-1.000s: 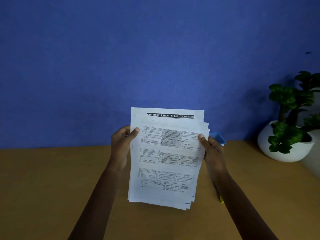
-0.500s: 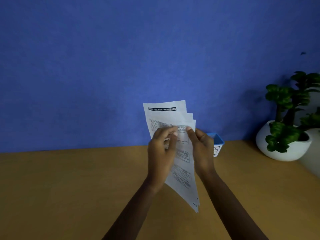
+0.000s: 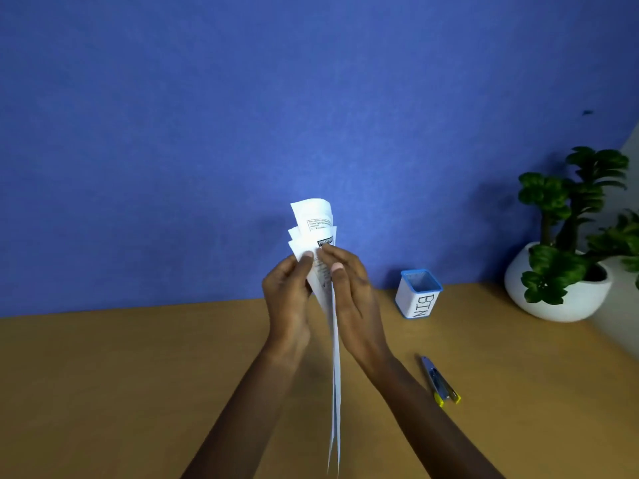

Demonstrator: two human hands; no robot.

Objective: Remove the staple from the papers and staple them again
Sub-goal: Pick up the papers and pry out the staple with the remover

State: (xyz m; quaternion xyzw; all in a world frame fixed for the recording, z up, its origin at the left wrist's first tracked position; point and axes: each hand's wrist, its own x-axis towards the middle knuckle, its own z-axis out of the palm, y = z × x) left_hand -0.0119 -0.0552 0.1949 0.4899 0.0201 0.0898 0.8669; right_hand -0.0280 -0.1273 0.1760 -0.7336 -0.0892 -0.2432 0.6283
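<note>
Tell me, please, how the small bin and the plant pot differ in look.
The bin is a squarish, straight-walled tub with a blue rim and the letters BIN on its side; the plant pot is a rounded, plain white bowl. The bin looks empty; the pot holds a leafy green plant. Both are white and stand on the wooden table by the blue wall.

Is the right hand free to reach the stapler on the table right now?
Probably not yet: the right hand is pinching the papers with the left hand. The stapler lies unobstructed just beside the right forearm.
</note>
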